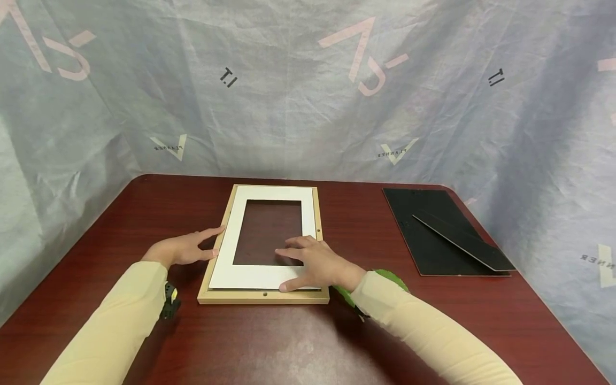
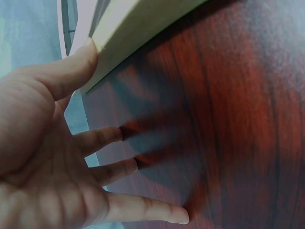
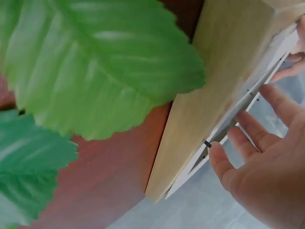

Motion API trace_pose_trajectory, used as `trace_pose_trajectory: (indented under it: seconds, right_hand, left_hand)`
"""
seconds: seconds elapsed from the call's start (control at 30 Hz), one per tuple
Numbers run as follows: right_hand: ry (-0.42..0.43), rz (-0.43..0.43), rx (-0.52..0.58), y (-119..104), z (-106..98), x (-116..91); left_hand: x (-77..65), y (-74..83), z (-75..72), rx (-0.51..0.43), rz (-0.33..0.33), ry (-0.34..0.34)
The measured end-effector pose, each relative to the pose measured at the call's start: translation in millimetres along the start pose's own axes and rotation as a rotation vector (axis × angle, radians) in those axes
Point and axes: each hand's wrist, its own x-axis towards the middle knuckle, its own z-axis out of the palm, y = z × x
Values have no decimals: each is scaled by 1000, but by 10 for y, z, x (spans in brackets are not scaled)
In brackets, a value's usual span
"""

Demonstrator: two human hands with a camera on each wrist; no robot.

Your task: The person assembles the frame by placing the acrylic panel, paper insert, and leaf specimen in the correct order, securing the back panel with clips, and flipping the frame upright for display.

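A light wooden picture frame (image 1: 226, 298) lies flat on the dark red table, with a white mat (image 1: 267, 277) set inside its border. Through the mat's rectangular window the red-brown surface shows. At the frame's left side is my left hand (image 1: 185, 248), thumb tip against the wood in the left wrist view and the other fingers spread over the table. My right hand (image 1: 320, 263) reaches over the mat's right strip with fingers spread, its thumb at the mat's near edge. In the right wrist view its fingertips (image 3: 220, 155) are close to the frame's inner edge.
Green leaves (image 1: 392, 278) lie under and beside my right forearm, close to the frame's near right corner. A black backing board (image 1: 404, 235) rests at the table's right side, its stand leg (image 1: 462, 240) raised at a slant. A grey printed cloth (image 1: 284, 107) hangs behind.
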Motion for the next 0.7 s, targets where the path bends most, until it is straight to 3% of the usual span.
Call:
trace_pose_trajectory:
  seconds: [0.2,0.47,0.7]
  right_hand:
    - [23,-26,-1,11,1,22]
    - [-33,-74,-19,-8,-1,40]
    - [-90,-47,-29,-10,-65,40]
  left_hand:
    - [-14,22,4,7,-19,14]
    - [-24,38,-12,0,-13,5]
    - [2,12,5,0,-22,16]
